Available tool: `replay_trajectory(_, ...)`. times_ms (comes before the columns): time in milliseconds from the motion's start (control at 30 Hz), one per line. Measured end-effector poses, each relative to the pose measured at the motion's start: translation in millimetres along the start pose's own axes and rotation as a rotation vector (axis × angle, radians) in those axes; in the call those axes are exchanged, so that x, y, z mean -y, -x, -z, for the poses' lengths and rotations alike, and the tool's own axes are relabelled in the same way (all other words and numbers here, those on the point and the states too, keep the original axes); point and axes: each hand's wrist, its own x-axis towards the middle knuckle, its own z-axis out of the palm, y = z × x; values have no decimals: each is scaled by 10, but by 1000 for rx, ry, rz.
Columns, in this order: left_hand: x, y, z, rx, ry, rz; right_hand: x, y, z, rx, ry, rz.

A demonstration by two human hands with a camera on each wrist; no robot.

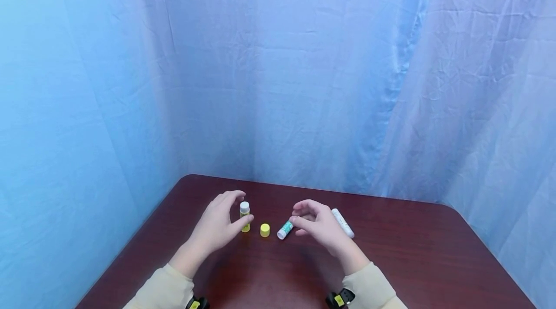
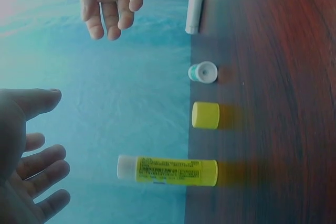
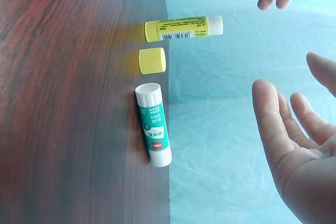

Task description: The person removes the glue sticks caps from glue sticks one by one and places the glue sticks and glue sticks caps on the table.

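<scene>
A yellow glue stick (image 3: pixel 176 29) with a white top stands upright on the table, its printed label showing. My left hand (image 1: pixel 217 224) is beside it, fingers and thumb spread apart, and the left wrist view shows a gap between hand and stick. Just right of the stick sits a loose yellow cap (image 1: pixel 265 230). A green and white glue stick (image 3: pixel 154 124) lies on its side farther right. Over its far end in the head view hovers my right hand (image 1: pixel 321 226), with relaxed fingers and nothing held.
A white tube (image 1: pixel 343 223) lies slantwise just beyond the right hand, partly behind it. The dark red-brown table (image 1: pixel 412 251) has rounded far corners. Pale blue curtains (image 1: pixel 295 82) hang behind it and along both sides.
</scene>
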Motion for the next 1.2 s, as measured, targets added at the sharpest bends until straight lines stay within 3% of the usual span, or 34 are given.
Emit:
replay_trajectory(300, -125, 28, -39, -7, 21, -56, 19, 109, 107, -38, 11, -4)
replay_trajectory(633, -285, 46, -196, -8, 14, -119, 40, 254, 214, -56, 0, 12)
replay_trajectory(1200, -467, 9, -400, 39, 73, -94, -12, 356, 418, -145, -28, 32)
